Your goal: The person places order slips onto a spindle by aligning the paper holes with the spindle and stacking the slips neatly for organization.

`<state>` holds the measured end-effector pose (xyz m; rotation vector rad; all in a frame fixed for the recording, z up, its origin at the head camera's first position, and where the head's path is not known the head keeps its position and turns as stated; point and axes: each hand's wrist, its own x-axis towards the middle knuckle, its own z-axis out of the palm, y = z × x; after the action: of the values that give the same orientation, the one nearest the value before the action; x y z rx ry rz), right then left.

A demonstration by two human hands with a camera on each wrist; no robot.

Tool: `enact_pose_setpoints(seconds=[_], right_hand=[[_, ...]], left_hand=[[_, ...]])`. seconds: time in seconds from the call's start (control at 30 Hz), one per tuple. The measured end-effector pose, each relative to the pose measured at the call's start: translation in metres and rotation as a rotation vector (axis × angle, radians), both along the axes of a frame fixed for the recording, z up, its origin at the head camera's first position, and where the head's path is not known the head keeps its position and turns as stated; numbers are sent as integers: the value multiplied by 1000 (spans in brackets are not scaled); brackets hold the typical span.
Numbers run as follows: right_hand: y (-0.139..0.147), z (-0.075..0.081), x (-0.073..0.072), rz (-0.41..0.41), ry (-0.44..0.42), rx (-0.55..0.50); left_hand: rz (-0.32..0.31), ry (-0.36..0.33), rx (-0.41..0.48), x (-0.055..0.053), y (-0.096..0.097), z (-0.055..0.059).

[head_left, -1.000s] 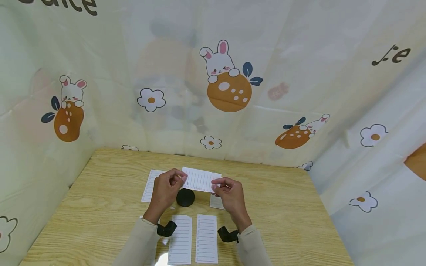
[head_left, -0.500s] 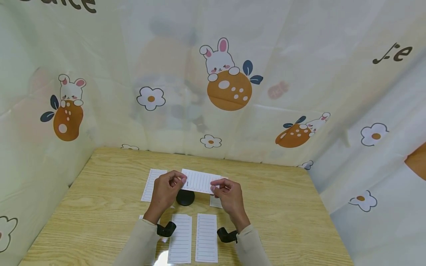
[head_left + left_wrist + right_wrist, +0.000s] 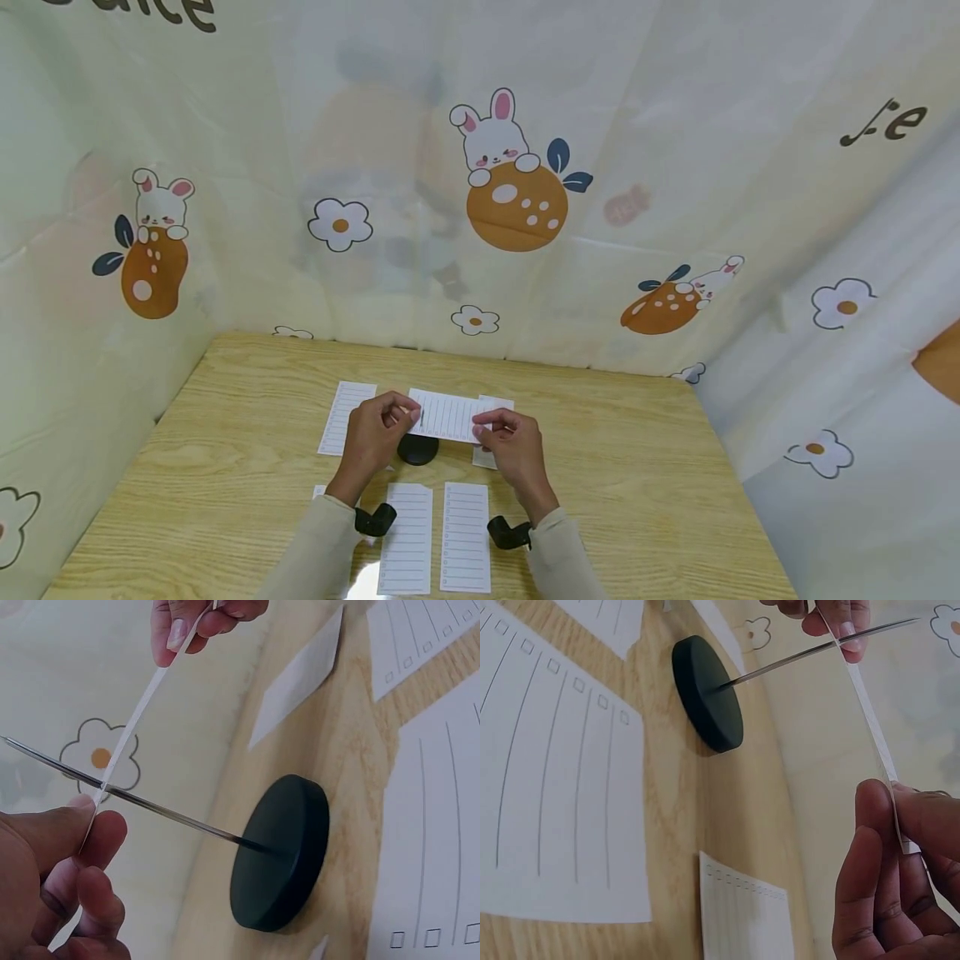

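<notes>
A white ruled paper slip [image 3: 448, 417] is held level by both hands, one at each end. My left hand [image 3: 375, 437] pinches its left end between thumb and fingers, and my right hand [image 3: 513, 450] pinches the right end. A paper spike stands on the wooden table beneath it, with a round black base [image 3: 417, 452] and a thin metal rod [image 3: 172, 814]. In the left wrist view the rod passes through the slip near my left fingertips, its point sticking out above. The slip sits partway along the rod, well above the base.
Two ruled slips, a left one [image 3: 406, 542] and a right one [image 3: 465, 537], lie between the forearms. Another slip [image 3: 347, 417] lies behind the left hand, and more paper [image 3: 497, 403] lies behind the right. A printed curtain [image 3: 405, 275] rises along the table's back edge.
Both hands have lowered the slip a little along the rod, toward the base. More of the paper behind the right hand now shows. The other slips have not moved.
</notes>
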<state>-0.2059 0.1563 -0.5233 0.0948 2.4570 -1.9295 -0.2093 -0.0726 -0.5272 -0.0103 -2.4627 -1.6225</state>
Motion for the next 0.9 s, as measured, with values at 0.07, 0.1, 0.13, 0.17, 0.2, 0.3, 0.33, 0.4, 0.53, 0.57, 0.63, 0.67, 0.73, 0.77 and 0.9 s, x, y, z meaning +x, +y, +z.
enact_pose_setpoints(seconds=[0.07, 0.1, 0.13, 0.17, 0.2, 0.3, 0.33, 0.4, 0.53, 0.57, 0.63, 0.67, 0.73, 0.77, 0.9], right_hand=[[0, -2, -1, 1, 3, -6], [0, -3, -1, 1, 4, -8], [0, -4, -1, 2, 5, -14], [0, -3, -1, 1, -2, -12], [0, -3, -1, 1, -3, -11], [0, -7, -3, -4, -13, -8], [0, -9, -4, -5, -16, -2], [0, -13, -5, -9, -18, 13], [-1, -17, -5, -11, -18, 45], [-1, -18, -5, -12, -16, 50], [-1, -20, -5, -11, -10, 58], [-1, -20, -5, -9, -8, 63], [-1, -21, -5, -11, -8, 71], [-1, -22, -5, -11, -11, 77], [-2, -23, -5, -14, -24, 113]], left_hand=[[-1, -5, 0, 0, 0, -2], [-1, -9, -1, -1, 0, -2], [-3, -12, -1, -1, 0, -3], [-3, -15, -2, -1, 0, -4], [-4, -16, 0, -1, 0, -6], [-8, -22, 6, -2, -1, -9], [-9, -25, 6, -2, -1, -10], [-7, -31, 5, -3, -1, -12], [4, -42, -16, -4, -1, -16], [8, -43, -22, -4, -1, -17], [15, -42, -38, -5, -1, -19], [18, -41, -43, -5, -1, -20], [23, -35, -51, -5, -1, -23], [24, -35, -53, -5, -1, -23], [23, -38, -62, -5, -1, -27]])
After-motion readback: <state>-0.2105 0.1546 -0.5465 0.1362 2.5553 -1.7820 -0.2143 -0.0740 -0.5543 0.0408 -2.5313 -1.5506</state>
